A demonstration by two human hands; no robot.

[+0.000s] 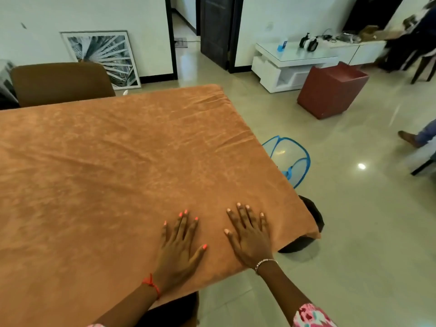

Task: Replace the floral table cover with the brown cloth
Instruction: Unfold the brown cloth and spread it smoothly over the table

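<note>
Head view, looking down. Brown cloth lies spread over the whole table top, drooping over the near & right edges. Left hand & right hand rest flat on it side by side, palms down, fingers straight & slightly spread, gripping nothing. Both sit near the front-right corner; right hand is nearer it. Cloth is directly under the fingers & stretches mostly away to the left, long axis approx. left–right. Faint creases lie ahead toward the far-right corner, so smoothing likely goes fwd. Floral cover not in view.
</note>
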